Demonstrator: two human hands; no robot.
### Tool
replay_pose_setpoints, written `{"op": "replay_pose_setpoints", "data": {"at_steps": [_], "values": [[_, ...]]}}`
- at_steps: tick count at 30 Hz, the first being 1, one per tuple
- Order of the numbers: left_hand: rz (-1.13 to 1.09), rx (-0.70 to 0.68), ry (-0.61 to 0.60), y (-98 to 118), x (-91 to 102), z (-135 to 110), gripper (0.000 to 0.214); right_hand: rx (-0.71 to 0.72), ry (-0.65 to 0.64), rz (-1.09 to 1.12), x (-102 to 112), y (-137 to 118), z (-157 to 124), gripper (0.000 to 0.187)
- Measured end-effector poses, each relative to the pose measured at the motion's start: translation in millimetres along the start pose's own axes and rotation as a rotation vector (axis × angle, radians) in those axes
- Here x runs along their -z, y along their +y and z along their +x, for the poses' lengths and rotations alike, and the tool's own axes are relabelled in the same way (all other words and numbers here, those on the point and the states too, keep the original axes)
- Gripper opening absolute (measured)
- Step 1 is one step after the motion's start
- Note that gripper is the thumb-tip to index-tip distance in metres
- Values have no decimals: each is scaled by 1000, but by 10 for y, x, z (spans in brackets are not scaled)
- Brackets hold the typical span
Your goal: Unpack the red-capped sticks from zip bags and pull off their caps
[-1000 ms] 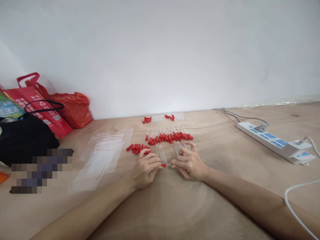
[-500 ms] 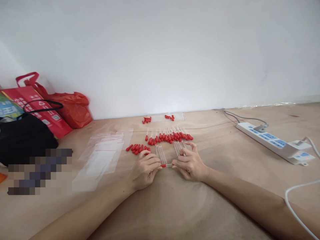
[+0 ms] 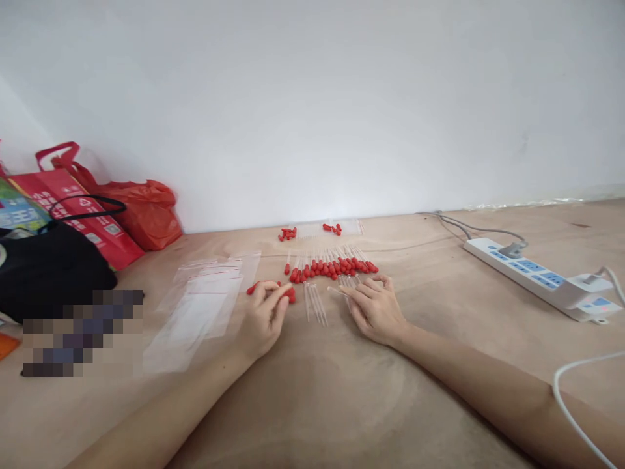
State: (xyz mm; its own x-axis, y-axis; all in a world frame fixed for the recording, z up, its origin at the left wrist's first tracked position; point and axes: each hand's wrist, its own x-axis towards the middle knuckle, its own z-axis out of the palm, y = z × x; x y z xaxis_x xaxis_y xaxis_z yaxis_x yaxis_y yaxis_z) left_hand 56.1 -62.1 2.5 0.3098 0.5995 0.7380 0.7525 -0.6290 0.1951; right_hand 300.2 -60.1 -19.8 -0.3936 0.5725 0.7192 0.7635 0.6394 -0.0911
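Note:
My left hand is over a small pile of red rubber dropper bulbs, thumb and index finger apart at its right end. The hand hides much of the pile. My right hand pinches a thin clear dropper tube that points left; no red bulb shows on its visible end. Other loose clear tubes lie just behind the right fingers. Between my hands, several clear tubes rest side by side on the table. Behind them is a row of droppers with red bulbs toward me.
Flat clear zip bags lie to the left. Another bag with red bulbs beside and on it is by the wall. Red bags and a black bag stand at far left, a white power strip with cables at right.
My left hand has moved left and back, from the tube's bulb end to the bulb pile. My right hand has shifted slightly right and back. The tube's visible end shows no red now.

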Motion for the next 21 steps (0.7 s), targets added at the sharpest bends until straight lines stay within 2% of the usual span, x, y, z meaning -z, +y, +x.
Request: {"op": "replay_pose_setpoints", "data": {"at_steps": [3, 7, 10, 14, 18, 21], "values": [[102, 210, 41, -232, 91, 84, 28, -57, -6, -12, -46, -45, 65, 20], [134, 385, -5, -534, 179, 109, 27, -73, 1, -83, -140, -136, 177, 16], [142, 368, -58, -604, 162, 90, 25, -84, -42, -126, -203, -196, 234, 16], [140, 266, -114, -567, 90, 86, 23, -104, -156, -102, -217, -254, 252, 17], [128, 226, -156, -523, 56, 82, 26, -108, -248, -65, -162, -311, 254, 28], [157, 237, -125, -498, 72, 79, 25, -97, -268, -52, -120, -331, 253, 40]]}}
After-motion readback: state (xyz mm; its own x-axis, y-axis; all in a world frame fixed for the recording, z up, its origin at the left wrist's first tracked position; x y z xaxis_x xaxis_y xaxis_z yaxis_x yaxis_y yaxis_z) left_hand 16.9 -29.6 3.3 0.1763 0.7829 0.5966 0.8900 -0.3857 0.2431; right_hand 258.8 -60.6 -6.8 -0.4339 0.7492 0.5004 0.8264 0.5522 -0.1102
